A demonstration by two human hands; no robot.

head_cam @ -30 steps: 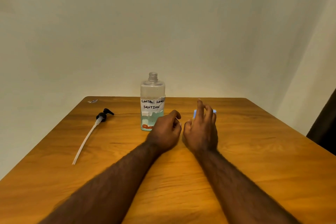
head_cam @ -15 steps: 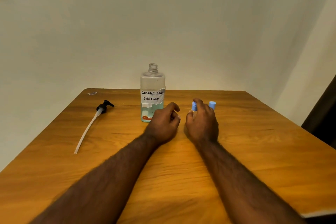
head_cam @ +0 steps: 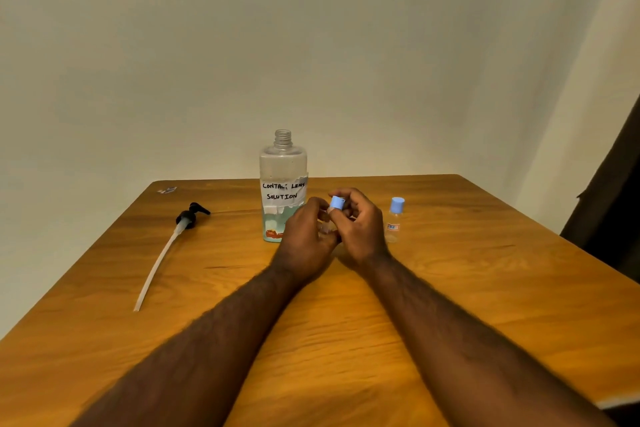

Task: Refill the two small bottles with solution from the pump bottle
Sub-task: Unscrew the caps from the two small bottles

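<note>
At frame centre the left hand (head_cam: 304,236) grips a small clear bottle (head_cam: 326,227), seemingly upright, while the right hand (head_cam: 362,229) pinches its round blue cap (head_cam: 336,203).

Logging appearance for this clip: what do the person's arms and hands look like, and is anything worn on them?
Both arms are bare: no sleeves show on the left forearm or right forearm, which are hairy. The left hand and right hand wear no gloves, and no watch, bracelet or rings are visible.
</note>
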